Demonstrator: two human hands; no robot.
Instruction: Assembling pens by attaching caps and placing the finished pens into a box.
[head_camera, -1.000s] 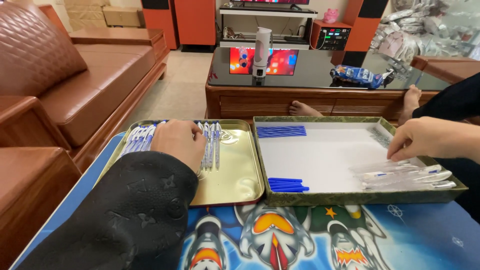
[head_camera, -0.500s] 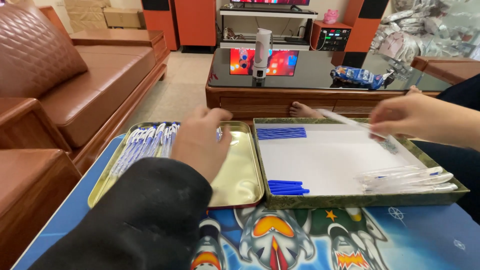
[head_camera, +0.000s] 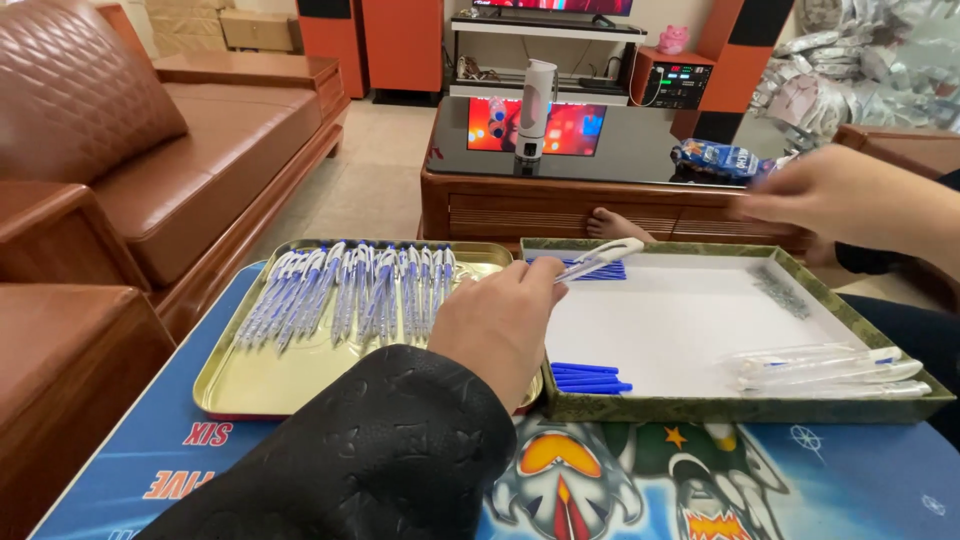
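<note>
Filling the left side of the view, a brown leather sofa (head_camera: 150, 150) with wooden arms runs back towards a tiled floor (head_camera: 370, 180) and a row of orange cabinets (head_camera: 400, 40) along the far wall. Ahead stands a low wooden coffee table (head_camera: 610, 200) with a dark glass top, carrying a white cylindrical device (head_camera: 537, 95) and a blue snack packet (head_camera: 725, 160); a bare foot (head_camera: 615, 225) shows just behind its front edge. Nearest the camera is the worktop (head_camera: 830, 480), covered with a blue sheet printed with bright cartoon figures. Two trays sit on it side by side, touching. The gold metal tray (head_camera: 280, 385) on the left holds a row of blue-and-white pens (head_camera: 350, 290) lined up along its far half. The green-rimmed box tray (head_camera: 740, 405) on the right has a white floor, with blue refills (head_camera: 590, 378) at its near left corner, more blue refills at the far left, small metal springs (head_camera: 785, 290) towards the far right, and clear pen barrels (head_camera: 830, 365) at the near right. The left hand (head_camera: 500, 320), in a black sleeve, hovers over the join of the two trays, fingers closed on a single pen (head_camera: 600, 258) held above the box tray's far left corner. The right hand (head_camera: 840, 195) is raised above the box tray's far right, blurred, and I cannot tell whether it holds anything.
</note>
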